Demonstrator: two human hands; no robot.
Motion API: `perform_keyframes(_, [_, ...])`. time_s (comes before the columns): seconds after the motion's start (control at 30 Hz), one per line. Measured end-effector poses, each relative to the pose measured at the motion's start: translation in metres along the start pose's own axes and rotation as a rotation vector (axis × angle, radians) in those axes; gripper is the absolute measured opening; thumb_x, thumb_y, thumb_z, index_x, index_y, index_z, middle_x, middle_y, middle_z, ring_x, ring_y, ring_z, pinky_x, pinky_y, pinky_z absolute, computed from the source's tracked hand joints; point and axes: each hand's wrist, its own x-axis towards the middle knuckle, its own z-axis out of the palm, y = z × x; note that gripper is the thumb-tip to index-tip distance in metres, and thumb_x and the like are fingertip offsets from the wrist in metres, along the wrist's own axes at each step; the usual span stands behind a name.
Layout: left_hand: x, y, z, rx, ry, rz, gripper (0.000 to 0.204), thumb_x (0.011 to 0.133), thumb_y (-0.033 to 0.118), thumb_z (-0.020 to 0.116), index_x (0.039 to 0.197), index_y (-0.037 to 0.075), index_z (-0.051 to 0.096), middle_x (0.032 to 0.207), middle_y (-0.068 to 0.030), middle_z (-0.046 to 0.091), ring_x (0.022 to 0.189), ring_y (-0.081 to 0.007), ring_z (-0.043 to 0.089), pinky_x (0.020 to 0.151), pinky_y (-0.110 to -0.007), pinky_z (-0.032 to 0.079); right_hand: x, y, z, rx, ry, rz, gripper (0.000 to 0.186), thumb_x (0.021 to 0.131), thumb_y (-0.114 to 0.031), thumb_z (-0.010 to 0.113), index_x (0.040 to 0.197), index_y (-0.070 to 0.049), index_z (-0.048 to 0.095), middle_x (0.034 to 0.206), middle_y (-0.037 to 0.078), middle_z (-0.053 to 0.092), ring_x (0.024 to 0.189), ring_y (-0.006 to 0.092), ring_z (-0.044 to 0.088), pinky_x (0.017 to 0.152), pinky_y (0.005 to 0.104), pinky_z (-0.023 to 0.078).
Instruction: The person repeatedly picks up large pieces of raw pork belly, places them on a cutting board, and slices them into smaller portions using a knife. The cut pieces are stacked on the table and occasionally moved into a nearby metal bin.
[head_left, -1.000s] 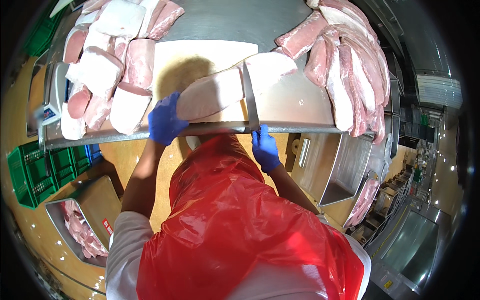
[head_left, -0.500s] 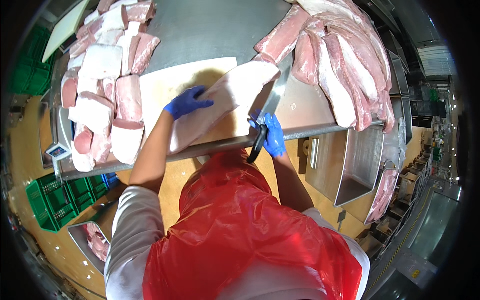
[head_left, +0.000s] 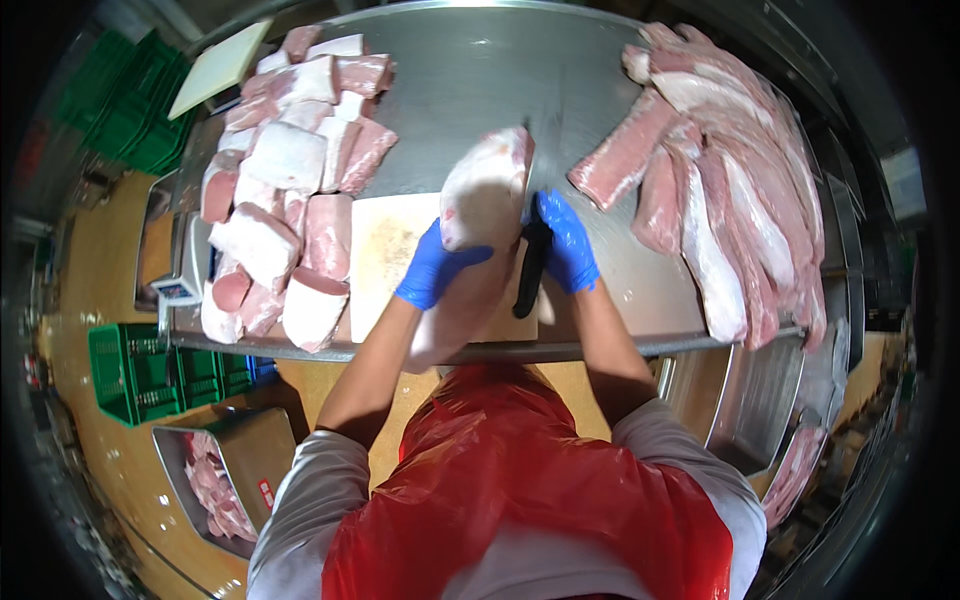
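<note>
My gloved left hand [head_left: 440, 265] is closed on a pale, fat-covered slab of meat [head_left: 482, 185], thumb across it. The slab is angled upward over the cream cutting board [head_left: 390, 275]; more pale meat shows below that hand, reaching past the table's front edge. My gloved right hand [head_left: 563, 245] is just right of the slab, fingers curled round the upper part of a knife [head_left: 531, 275], whose black handle points down toward me; its blade is mostly hidden or dark.
Piled cut meat [head_left: 280, 160] covers the steel table's [head_left: 470, 60] left side, long strips [head_left: 730, 220] its right. A white board [head_left: 215, 70], green crates [head_left: 135, 375], a scale [head_left: 180, 280], a meat-filled bin [head_left: 210, 480] and steel trays [head_left: 750, 400] stand around.
The slab has swung from diagonal to pointing away from me. My left hand moved from atop it to gripping its side; my right hand moved forward with the knife, bringing both hands closer.
</note>
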Motion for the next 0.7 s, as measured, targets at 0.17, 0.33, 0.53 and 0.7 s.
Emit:
perform_keyframes(0.17, [-0.027,0.024,0.048,-0.432,0.299,0.205,0.077,0.08,0.007,0.082,0.143,0.002,0.038,0.123,-0.0108,0.061,0.11,-0.0198,0.06,0.094,-0.034,0.051,0.087,-0.042,0.056,-0.259,-0.49,0.078,0.024,0.101,-0.032,0.061,0.102,-0.009,0.063,0.087,-0.001,0.059,0.081,0.0112,0.054,0.076,0.026,0.047])
perform_keyframes(0.33, [-0.067,-0.048,0.037,0.27,0.259,-0.003,0.075,0.084,0.029,0.08,0.141,-0.001,0.04,0.124,-0.0153,0.061,0.112,-0.0247,0.06,0.094,-0.041,0.051,0.112,-0.014,0.09,-0.723,-0.669,0.305,0.027,0.101,-0.031,0.061,0.105,-0.005,0.063,0.091,0.0,0.061,0.085,0.0097,0.055,0.08,0.0248,0.048])
perform_keyframes(0.53, [-0.214,-0.045,-0.052,0.88,0.494,0.166,0.032,0.085,0.012,0.073,0.114,0.0,0.067,0.096,-0.0189,0.07,0.087,-0.0312,0.07,0.081,-0.038,0.055,0.006,0.004,0.009,-0.933,-0.241,0.116,0.03,0.105,-0.028,0.055,0.119,-0.002,0.061,0.092,0.004,0.066,0.078,0.0111,0.061,0.071,0.028,0.053])
perform_keyframes(0.7, [-0.247,-0.067,-0.088,1.018,0.561,-0.098,0.091,0.076,0.027,0.085,0.148,-0.002,0.037,0.136,-0.0262,0.051,0.126,-0.0433,0.049,0.109,-0.046,0.041,-0.107,0.053,-0.016,-1.1,0.058,0.18,0.023,0.106,-0.027,0.052,0.103,-0.004,0.054,0.065,0.006,0.059,0.05,0.0187,0.057,0.047,0.0364,0.047])
